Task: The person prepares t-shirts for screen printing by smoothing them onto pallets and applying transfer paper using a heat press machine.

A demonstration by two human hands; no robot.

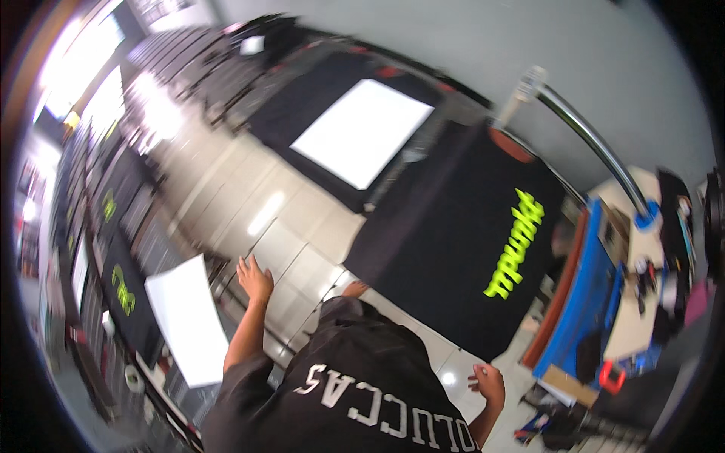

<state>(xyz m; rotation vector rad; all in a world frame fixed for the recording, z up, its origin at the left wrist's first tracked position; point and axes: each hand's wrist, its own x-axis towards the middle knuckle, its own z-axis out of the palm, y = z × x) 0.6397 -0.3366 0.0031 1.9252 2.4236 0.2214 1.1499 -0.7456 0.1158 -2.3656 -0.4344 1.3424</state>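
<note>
My left hand point(255, 281) is raised over the floor with its fingers apart and holds nothing. Close beside it, a white sheet point(189, 323) lies along the row of boards on the left. Low on the right is my right hand point(489, 383), its fingers loosely bent and apart, with nothing visible in them. Beyond that hand, a black garment point(445, 226) with neon-yellow lettering point(515, 245) lies flat on a board. Farther off, another white sheet point(364, 134) rests on a second black cloth point(294, 113). Neither hand touches a sheet or a garment.
A curved metal pole point(596, 143) rises from a cluttered bench point(633, 325) on the right, beside a blue-edged frame point(574, 302). Rows of boards run along the left, some with dark garments point(121, 287). Pale tiled floor point(264, 219) lies between the rows. A grey wall point(453, 38) stands behind.
</note>
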